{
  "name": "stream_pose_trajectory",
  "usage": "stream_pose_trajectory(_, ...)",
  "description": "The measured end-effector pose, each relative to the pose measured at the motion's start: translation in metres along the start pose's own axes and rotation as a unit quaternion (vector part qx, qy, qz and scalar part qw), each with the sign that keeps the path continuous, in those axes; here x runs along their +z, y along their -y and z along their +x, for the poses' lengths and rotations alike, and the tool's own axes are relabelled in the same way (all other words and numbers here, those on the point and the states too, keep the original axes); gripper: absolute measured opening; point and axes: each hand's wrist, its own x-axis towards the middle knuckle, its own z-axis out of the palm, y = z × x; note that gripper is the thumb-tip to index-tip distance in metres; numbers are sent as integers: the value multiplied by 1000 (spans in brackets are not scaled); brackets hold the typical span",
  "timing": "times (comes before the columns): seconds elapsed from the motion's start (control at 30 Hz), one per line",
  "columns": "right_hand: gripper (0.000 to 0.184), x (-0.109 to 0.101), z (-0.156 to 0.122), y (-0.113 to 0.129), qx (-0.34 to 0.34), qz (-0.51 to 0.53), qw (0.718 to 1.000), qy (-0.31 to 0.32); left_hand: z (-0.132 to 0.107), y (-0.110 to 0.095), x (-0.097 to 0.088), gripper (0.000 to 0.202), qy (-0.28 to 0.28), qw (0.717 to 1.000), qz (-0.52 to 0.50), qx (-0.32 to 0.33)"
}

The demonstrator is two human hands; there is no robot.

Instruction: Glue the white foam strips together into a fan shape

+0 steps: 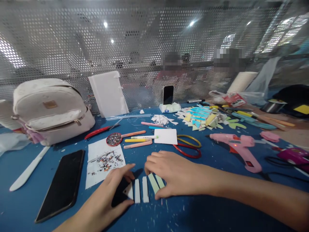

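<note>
Several short foam strips (pixel 145 189), white and pale green, lie side by side on the blue table (pixel 198 206) in front of me. My right hand (pixel 172 172) rests over the pale green strips, fingers curled and pressed together, thumb against a strip's near end. My left hand (pixel 113 190) sits at the left end of the row, thumb and forefinger pinching the leftmost white strip (pixel 129 191). A small white card (pixel 165 136) lies just beyond my hands.
A black phone (pixel 63 183) lies at the left, beside white paper with glitter bits (pixel 103 162). Red and yellow scissors (pixel 189 146), a pink glue gun (pixel 238 148), foam scraps (pixel 200 117), a white backpack (pixel 49 108) and coloured sticks surround my hands. Perforated metal screen behind, people beyond it.
</note>
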Motion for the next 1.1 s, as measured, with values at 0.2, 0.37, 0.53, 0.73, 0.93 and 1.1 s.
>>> stream_pose_trajectory(0.2,10,-16,-4,5,-6,41,999,24,1,-1,-1,74,0,1000,-9,-1)
stream_pose_trajectory(0.37,16,-18,-5,7,-26,57,998,30,1,-1,0,76,4,1000,-7,3)
stream_pose_trajectory(0.53,9,-17,-4,5,23,172,985,19,1,1,0,76,14,1000,-5,-4)
stream_pose_trajectory(0.73,10,-11,-1,1,24,163,985,48,1,-1,0,76,9,1000,-7,-5)
stream_pose_trajectory(0.93,24,-1,1,-3,-12,51,998,-16,-1,-2,-1,76,-6,1000,8,12)
stream_pose_trajectory(1.1,40,1,1,3,-3,-16,1000,-9,4,-5,4,96,-13,999,35,36)
